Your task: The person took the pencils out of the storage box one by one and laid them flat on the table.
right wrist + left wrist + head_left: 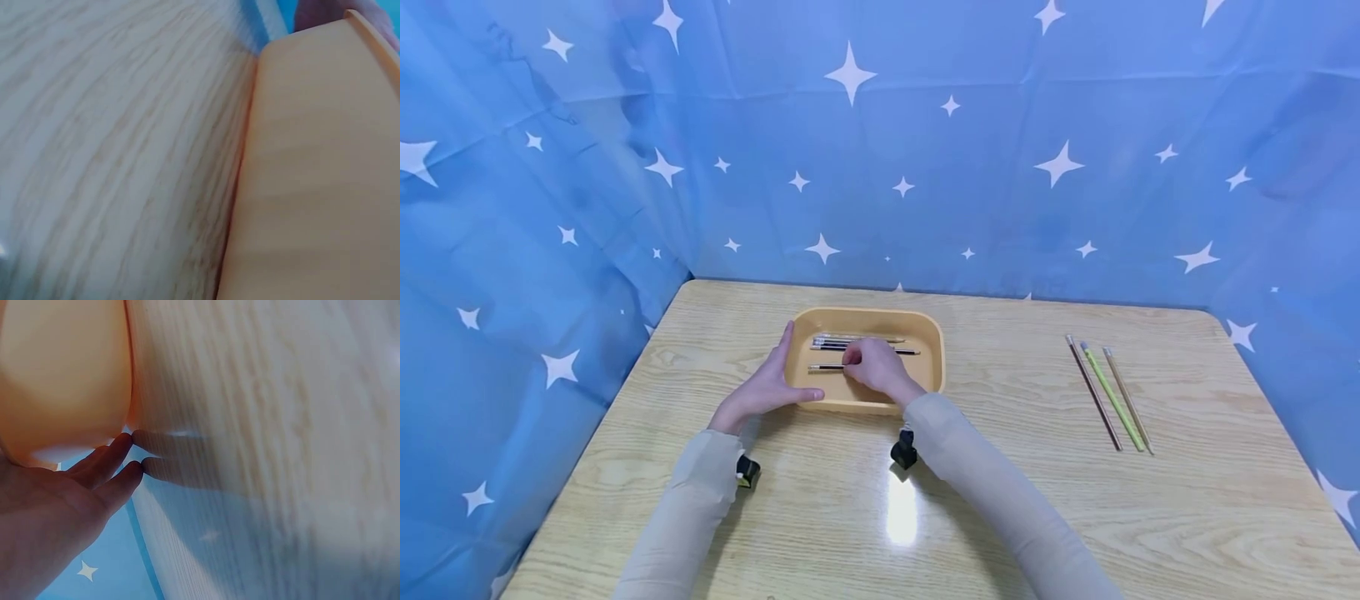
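A shallow tan plastic box (865, 407) stands on the table, with several pencils (831, 342) lying side by side in its back half. My left hand (767, 379) rests at the box's left end, fingers straight along the outer wall and thumb on the front rim. In the left wrist view, the fingers (115, 453) stretch along the box's wall near the table. Inside the box, my right hand (876, 365) pinches a dark pencil (826, 367) lying crosswise in front of the others. The palm hides the pencil's right part. The right wrist view shows mostly the box's outer wall (319, 169).
To the right on the wooden table (1000, 500) lie a dark pencil (1093, 393), a green pencil (1111, 396) and a gold-coloured pencil (1127, 400), slanting side by side. A blue star-patterned curtain (887, 150) borders the table's back and left side.
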Tool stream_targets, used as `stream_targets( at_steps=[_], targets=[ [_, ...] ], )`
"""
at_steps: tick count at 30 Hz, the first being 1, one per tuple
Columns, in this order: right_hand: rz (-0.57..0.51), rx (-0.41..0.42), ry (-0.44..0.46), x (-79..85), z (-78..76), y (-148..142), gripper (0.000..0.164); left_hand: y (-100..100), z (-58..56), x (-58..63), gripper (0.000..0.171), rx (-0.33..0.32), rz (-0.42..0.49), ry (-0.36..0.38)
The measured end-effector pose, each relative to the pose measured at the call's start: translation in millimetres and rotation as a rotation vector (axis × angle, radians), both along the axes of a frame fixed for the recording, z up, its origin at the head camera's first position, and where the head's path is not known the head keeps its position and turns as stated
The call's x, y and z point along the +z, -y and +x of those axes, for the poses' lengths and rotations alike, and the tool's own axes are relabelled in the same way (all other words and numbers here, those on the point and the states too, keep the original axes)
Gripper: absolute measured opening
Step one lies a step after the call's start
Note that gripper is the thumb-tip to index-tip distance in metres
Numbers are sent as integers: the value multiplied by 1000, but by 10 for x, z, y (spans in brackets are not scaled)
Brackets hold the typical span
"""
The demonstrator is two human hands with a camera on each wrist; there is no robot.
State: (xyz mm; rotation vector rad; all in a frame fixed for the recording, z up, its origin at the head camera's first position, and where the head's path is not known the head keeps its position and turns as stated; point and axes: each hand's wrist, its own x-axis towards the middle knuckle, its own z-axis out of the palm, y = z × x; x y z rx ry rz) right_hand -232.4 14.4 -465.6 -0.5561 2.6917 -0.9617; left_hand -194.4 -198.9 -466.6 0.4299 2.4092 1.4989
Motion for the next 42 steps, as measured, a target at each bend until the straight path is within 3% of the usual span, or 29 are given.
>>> stream_targets(
  at_steps=[5, 12, 16, 23, 31, 42],
  targets=[
    [-130, -13, 25, 14, 8, -23, 4, -6, 18, 0, 125, -1, 5, 3],
    [-218, 0, 16, 59, 26, -55, 5, -10, 28, 22, 123, 0, -3, 7],
    [-235, -13, 32, 91, 53, -102, 6, -38, 51, 81, 122, -1, 15, 23],
    [-254, -42, 27, 155, 69, -211, 5, -97, 146, 333, 118, -1, 11, 36],
    [-266, -59, -25, 222, 93, -328, 5, -84, 143, 314, 124, -22, 67, 17],
    [-257, -121, -93, 357, 126, -525, 4, -119, 174, 367, 119, -3, 37, 45]
  ],
)
